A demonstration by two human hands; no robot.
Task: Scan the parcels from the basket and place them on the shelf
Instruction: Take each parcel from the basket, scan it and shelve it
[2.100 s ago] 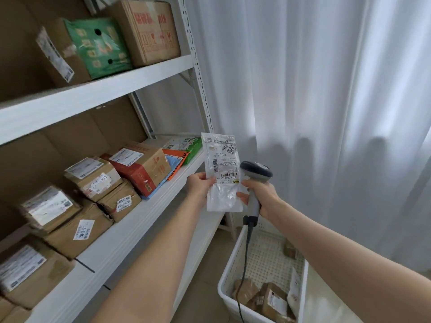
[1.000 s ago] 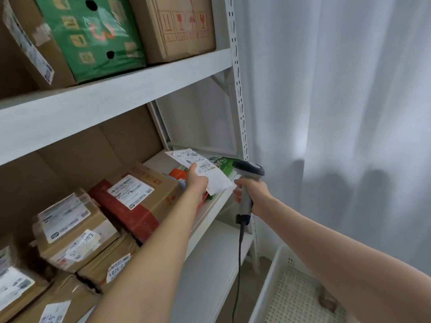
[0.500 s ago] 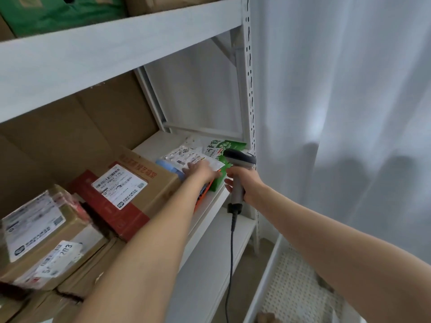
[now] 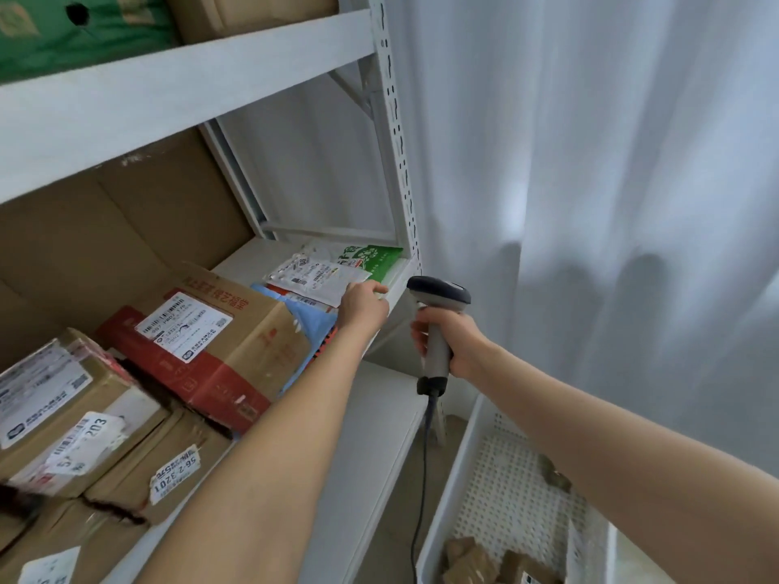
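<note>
A white plastic parcel pouch [image 4: 312, 279] with printed labels lies flat on the middle shelf [image 4: 248, 260], on top of a blue flat parcel [image 4: 310, 319] and beside a green pouch [image 4: 373, 257]. My left hand [image 4: 363, 304] is at the pouch's near edge, its fingers stretched out and touching it. To the right of the shelf's post, my right hand [image 4: 453, 345] grips the grey handle of a corded barcode scanner [image 4: 438, 292]. The white perforated basket [image 4: 466, 469] stands at the lower right with brown parcels [image 4: 472, 560] in it.
A red and brown carton [image 4: 219, 330] and several labelled brown boxes [image 4: 76, 410] fill the left of the middle shelf. A lower shelf board [image 4: 379, 419] juts out beneath. A green box [image 4: 63, 31] sits on the top shelf. White curtains [image 4: 590, 183] hang on the right.
My left hand carried the white pouch from in front of the scanner to the shelf and laid it on the flat parcels. The scanner hand dropped a little lower.
</note>
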